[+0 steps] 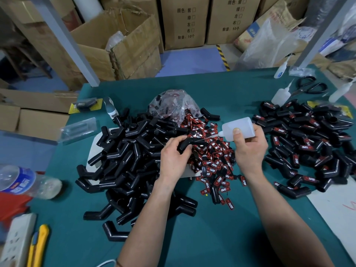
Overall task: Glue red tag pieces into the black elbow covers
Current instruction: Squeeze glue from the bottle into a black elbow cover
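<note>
Two hands: the left hand (173, 158) curls round one black elbow cover (187, 144); the right hand (250, 149) grips a glue bottle (238, 130).
glue bottle: translucent white, held sideways, nozzle pointing toward the held cover; fill level unclear.
plastic bag (173, 105): clear and crumpled, holding red tags (213, 158) that spill in a heap onto the bench (212, 237) beneath both hands.
bare covers (131, 151): piled on the left.
tagged covers (308, 143): piled on the right.
</note>
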A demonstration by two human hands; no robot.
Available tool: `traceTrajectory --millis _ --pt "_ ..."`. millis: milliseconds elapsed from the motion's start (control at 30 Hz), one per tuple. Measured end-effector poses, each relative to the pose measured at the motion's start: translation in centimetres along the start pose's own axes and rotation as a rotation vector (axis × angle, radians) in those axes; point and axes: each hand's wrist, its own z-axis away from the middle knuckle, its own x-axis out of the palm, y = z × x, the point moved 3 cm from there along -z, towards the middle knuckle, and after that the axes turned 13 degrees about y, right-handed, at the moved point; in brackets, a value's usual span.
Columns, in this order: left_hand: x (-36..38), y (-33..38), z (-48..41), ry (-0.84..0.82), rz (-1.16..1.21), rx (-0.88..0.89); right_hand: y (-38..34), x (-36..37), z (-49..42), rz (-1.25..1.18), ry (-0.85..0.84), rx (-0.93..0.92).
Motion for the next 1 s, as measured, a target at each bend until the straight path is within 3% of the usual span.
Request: traceTrajectory --millis 1000 --pt "-0.06 0.52 0.17 -0.003 -0.006 0.003 -0.20 0.00 -0.01 -0.009 0.009 -0.028"
